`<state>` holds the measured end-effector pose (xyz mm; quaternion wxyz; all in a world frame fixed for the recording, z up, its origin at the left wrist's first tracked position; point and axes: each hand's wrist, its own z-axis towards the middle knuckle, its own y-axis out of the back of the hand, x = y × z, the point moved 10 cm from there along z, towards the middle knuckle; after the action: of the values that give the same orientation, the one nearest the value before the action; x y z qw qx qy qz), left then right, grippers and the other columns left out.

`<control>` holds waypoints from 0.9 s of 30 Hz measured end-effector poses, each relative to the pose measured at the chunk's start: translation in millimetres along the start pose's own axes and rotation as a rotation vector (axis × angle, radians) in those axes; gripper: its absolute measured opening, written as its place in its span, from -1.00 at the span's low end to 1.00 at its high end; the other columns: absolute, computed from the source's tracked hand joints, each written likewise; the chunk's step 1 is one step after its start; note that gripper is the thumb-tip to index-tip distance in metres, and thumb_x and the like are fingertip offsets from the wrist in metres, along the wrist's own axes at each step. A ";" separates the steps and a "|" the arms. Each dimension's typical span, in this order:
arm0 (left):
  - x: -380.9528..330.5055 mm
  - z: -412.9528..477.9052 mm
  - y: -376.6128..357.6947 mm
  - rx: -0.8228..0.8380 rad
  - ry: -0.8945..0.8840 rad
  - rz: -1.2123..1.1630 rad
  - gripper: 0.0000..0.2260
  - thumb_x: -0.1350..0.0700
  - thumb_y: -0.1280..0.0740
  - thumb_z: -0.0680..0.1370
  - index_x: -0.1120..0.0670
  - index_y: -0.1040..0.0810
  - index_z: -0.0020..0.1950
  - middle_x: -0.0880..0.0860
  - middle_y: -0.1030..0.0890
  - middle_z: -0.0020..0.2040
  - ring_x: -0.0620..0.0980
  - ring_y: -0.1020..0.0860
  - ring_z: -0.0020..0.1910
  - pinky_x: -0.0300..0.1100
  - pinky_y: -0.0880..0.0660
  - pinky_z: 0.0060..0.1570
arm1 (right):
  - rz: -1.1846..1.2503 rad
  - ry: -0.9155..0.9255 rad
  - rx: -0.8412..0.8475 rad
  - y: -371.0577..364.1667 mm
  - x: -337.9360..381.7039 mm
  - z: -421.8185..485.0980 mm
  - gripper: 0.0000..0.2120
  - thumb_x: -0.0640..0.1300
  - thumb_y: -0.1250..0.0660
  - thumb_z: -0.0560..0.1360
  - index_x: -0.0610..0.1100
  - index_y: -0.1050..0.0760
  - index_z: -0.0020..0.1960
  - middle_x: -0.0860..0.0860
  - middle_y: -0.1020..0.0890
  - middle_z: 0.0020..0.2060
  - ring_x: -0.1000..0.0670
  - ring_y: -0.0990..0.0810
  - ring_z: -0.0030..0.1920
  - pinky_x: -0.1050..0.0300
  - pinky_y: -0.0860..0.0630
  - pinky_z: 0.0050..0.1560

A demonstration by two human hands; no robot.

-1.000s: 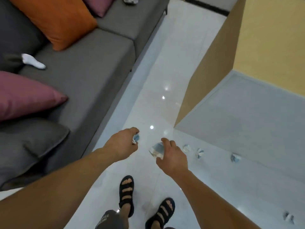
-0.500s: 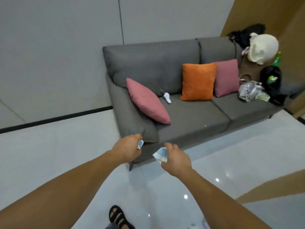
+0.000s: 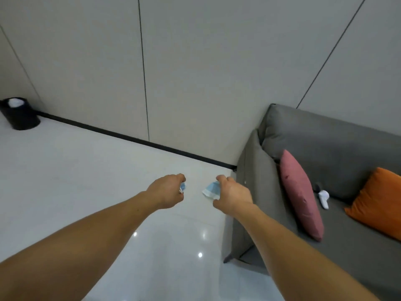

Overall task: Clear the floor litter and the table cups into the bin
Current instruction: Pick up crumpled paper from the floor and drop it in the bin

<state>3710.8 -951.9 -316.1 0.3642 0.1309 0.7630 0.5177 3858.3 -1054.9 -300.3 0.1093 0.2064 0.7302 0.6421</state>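
- A pale grey panelled wall (image 3: 195, 61) with thin dark seams fills the upper half of the frame. A black skirting strip (image 3: 134, 140) runs along its foot from the left edge down to the sofa.
- A glossy white tiled floor (image 3: 76, 181) covers the lower left and centre, with small bright light spots reflected near the bottom centre.
- A grey fabric sofa (image 3: 347, 153) takes up the right side, its armrest end facing the middle of the frame.
- A pink rectangular cushion (image 3: 301, 196) leans upright against the inside of that armrest, right of centre.
- An orange square cushion (image 3: 377, 203) rests against the backrest at the far right edge, partly cut off.
- A black round bin (image 3: 20, 115) stands on the floor against the wall in the upper left, well apart from both hands. Something white and crumpled shows in its open top.
- The right hand (image 3: 233, 194), just right of centre and above the floor near the armrest, curls its fingers round a blue-and-white crumpled scrap of litter (image 3: 210, 190), which sticks out on its left side.
- The left hand (image 3: 167, 191), just left of centre and level with the other but apart from it, is closed round a smaller blue-and-white scrap (image 3: 183, 186); only an edge peeks out at the fingertips.
- A small white object (image 3: 323, 197) lies on the sofa seat between the two cushions; what it is cannot be told.
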 end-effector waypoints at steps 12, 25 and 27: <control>273.8 -7.7 137.0 -0.201 0.348 -0.111 -0.60 0.09 -0.29 0.53 0.02 -0.37 0.37 0.05 -0.54 0.23 0.02 -0.53 0.04 -0.23 -0.38 -0.10 | -0.077 0.435 0.050 -8.5 313.7 165.4 -0.35 0.03 -0.38 0.43 0.00 -0.19 0.43 -0.04 -0.46 0.20 -0.11 -0.53 0.08 0.05 -0.49 -0.04; 525.5 -4.4 248.5 -0.333 0.782 -0.096 -0.61 0.07 -0.29 0.50 0.00 -0.41 0.34 0.05 -0.56 0.23 0.05 -0.53 0.08 -0.22 -0.36 -0.05 | -0.068 0.895 0.117 -36.5 600.7 322.1 -0.39 -0.01 -0.36 0.45 -0.04 -0.21 0.43 -0.07 -0.45 0.22 -0.15 -0.53 0.12 0.05 -0.43 -0.03; 553.7 -3.8 258.5 -0.363 0.834 -0.127 -0.59 0.08 -0.30 0.50 0.02 -0.41 0.34 0.04 -0.56 0.23 0.04 -0.52 0.10 -0.22 -0.34 -0.05 | -0.076 0.938 0.123 -39.8 631.0 338.4 -0.38 -0.01 -0.37 0.45 -0.05 -0.21 0.43 -0.08 -0.45 0.22 -0.17 -0.53 0.13 0.04 -0.43 -0.01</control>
<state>3274.5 -524.0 -319.1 0.0743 -0.2016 0.7479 0.6280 3433.5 -477.7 -324.2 -0.2211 -0.1264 0.7446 0.6170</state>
